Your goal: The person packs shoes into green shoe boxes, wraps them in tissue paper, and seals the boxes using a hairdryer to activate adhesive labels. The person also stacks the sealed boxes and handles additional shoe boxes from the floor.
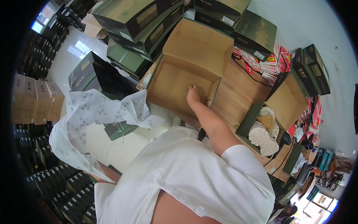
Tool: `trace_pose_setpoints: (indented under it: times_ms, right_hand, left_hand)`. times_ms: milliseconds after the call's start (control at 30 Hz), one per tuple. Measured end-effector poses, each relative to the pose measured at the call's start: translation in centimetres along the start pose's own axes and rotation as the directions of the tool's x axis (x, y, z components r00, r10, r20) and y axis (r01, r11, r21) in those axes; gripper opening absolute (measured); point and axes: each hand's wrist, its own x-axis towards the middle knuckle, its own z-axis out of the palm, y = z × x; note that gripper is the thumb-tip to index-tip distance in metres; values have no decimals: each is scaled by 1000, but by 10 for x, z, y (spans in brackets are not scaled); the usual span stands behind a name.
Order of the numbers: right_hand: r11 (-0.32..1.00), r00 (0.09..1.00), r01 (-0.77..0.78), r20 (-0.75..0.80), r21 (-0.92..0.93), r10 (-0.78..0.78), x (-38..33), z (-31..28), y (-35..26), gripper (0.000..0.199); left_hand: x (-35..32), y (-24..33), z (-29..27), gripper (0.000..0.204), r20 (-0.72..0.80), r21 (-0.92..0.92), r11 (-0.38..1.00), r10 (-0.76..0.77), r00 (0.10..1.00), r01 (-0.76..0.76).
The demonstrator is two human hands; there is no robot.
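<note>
Green boxes (128, 13) stand stacked at the upper left; another green box (255, 31) sits beside heaped red-and-white cards (269, 68) on the wooden table (234, 91). A white wall (309, 26) rises beyond. Brown cartons (37, 99) line the left – near rows of dark boxes (71, 198). Lower right – a person (288, 210) near a bright window (325, 201).

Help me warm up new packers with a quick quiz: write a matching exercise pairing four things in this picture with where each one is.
Things
1. right hand
2. chunky pale shoe
3. thin patterned sheet
4. red-and-white cards

Places
A. heaped near the wall
B. inside the large open box
C. in the smaller open box on the right
D. hanging crumpled at the picture's left

Right pairs: 1-B, 2-C, 3-D, 4-A
</note>
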Motion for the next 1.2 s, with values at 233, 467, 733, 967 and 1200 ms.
trace_pose_setpoints:
  times_ms: [233,467,733,967,1200]
  right_hand:
    - [892,961,-169,270,418,56,-44,-75,-37,10]
    - [49,901,-131,98,990,423,-81,-204,40,8]
    - [-73,741,52,10,996,672,-106,-245,143,10]
    - [4,839,101,-87,995,537,-170,-276,147,16]
    - [417,574,224,-465,881,673,-299,-434,309,13]
  left_hand:
    - [24,-22,24,57,70,58,998,-28,997,24]
    - [44,-50,81,56,207,75,996,-62,976,48]
    - [35,-70,163,55,351,162,986,-101,931,46]
    - [28,-102,223,54,397,337,941,-149,905,7]
    - [10,-115,287,53,470,389,920,-154,869,-48]
